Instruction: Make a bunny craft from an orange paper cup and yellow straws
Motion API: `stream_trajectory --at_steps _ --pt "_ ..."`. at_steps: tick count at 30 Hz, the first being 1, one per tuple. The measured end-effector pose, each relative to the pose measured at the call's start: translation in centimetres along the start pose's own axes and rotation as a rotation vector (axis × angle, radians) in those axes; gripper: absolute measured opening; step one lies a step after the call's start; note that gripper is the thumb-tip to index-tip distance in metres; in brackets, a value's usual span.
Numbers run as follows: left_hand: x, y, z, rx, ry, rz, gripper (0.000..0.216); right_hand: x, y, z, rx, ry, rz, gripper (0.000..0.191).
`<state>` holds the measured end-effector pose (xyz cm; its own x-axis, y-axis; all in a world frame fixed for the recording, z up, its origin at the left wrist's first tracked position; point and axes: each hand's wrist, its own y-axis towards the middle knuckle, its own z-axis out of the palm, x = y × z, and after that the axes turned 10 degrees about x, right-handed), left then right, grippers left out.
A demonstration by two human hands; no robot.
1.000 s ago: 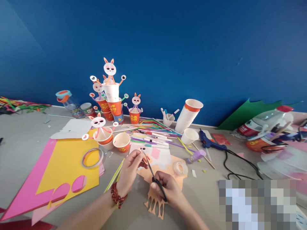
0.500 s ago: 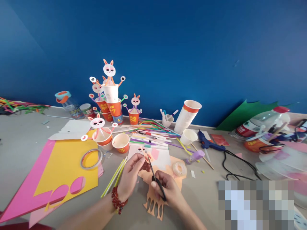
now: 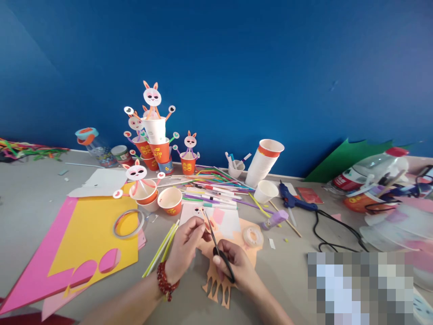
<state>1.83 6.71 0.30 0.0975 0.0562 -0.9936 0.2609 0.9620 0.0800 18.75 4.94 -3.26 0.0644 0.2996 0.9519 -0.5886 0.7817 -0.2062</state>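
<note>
My right hand [image 3: 238, 266] is closed around the black handles of a pair of scissors [image 3: 223, 262]. The blades point up and away, beside the fingertips of my left hand [image 3: 186, 239]. That hand is pinched on a small peach paper piece [image 3: 205, 222], mostly covered by the fingers and blades. Beneath both hands lies a sheet of peach paper [image 3: 214, 282] with long cut-outs along its near end. A white sheet [image 3: 232, 221] lies just beyond, bearing a pink paper scrap [image 3: 218, 215] and a small drawn face [image 3: 198, 210].
Paper cups with rabbit figures [image 3: 158, 151] stand back left. A cup stack [image 3: 264, 162], hot glue gun [image 3: 296, 201] and glue stick [image 3: 275, 220] are to the right. Clear tape [image 3: 253, 236] lies near my right hand; a grey tape roll [image 3: 117, 230] rests on yellow paper [image 3: 88, 225].
The hands and scissors stay in nearly the same place; the scissor blades seem slightly closer together. The view has shifted a little.
</note>
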Motion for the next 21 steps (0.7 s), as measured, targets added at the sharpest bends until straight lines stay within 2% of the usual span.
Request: stream_trajectory --at_steps 14,21 --pt "-0.14 0.1 -0.18 0.017 -0.011 -0.021 0.021 0.16 0.02 0.0 0.019 -0.037 -0.004 0.061" --pt "-0.32 0.16 -0.15 0.015 -0.025 -0.033 0.02 -0.71 0.2 -0.18 0.009 -0.035 -0.014 0.062"
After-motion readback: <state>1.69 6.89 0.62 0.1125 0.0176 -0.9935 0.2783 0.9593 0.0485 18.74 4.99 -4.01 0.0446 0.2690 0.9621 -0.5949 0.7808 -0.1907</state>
